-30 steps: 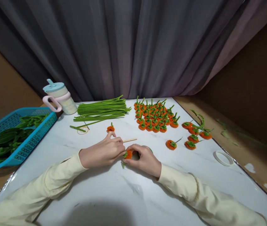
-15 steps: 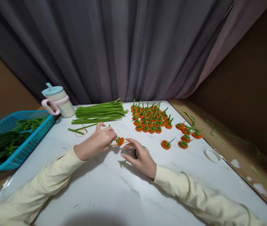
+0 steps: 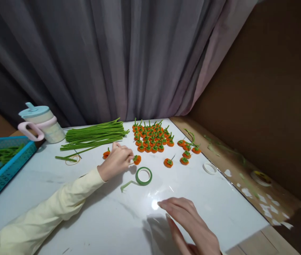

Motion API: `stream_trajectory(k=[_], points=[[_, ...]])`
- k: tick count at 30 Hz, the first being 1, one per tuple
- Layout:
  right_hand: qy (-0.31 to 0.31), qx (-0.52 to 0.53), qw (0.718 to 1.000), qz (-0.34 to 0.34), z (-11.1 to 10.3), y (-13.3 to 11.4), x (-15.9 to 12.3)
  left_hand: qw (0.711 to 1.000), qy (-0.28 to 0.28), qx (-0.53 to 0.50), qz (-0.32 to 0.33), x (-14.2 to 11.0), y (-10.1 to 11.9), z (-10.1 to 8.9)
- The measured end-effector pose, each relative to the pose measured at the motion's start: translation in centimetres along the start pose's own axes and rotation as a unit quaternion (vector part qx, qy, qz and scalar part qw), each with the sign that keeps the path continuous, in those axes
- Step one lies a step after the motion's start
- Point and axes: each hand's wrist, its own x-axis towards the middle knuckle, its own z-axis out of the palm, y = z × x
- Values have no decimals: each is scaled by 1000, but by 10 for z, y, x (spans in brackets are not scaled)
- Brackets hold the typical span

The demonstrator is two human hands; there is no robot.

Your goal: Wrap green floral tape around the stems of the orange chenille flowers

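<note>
My left hand (image 3: 118,157) is closed in a pinch on a small orange fuzzy pumpkin (image 3: 137,160) with a green top, just above the table. A thin pale stick shows only in part by its fingertips. Right behind that hand sits another orange pumpkin (image 3: 106,154) with a green stem. My right hand (image 3: 192,221) hangs over the front right of the table, its fingers stretched and thumb apart, holding nothing. Between the hands lies a roll of green tape (image 3: 144,176), a loose end trailing to the left.
Green pipe cleaners (image 3: 94,134) lie at the back left beside a tumbler (image 3: 42,122). A blue basket (image 3: 9,177) of green pieces stands at left. Rows of orange pumpkins (image 3: 151,136) fill the back middle. A white ring (image 3: 209,169) lies near the right edge.
My right hand has left the stick and tape and drawn back toward the lower right. The tape roll now shows fully. The view has turned right; my left hand still pinches the pumpkin.
</note>
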Motion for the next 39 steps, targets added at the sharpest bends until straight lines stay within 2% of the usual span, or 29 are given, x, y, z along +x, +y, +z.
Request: stream_trajectory(k=[4,9,13,18,24,31,35,39], points=[[60,-3,996,65,9,10,-33,991,-59,96,79,43,30,18],[111,-13,989,92,20,29,-50,978,-95,124,141,104,50,49],[106,-8,987,119,20,36,-49,969,-129,133,165,141,65,69],[99,10,983,156,20,41,-49,959,-185,147,158,171,82,81],[105,21,982,157,20,41,-52,953,-233,129,141,187,84,84],[105,27,982,157,20,41,-52,961,-246,60,110,191,77,83],[107,32,980,163,20,42,-53,974,-209,20,81,191,74,74],[111,38,978,171,21,42,-54,992,-122,5,44,185,67,59]])
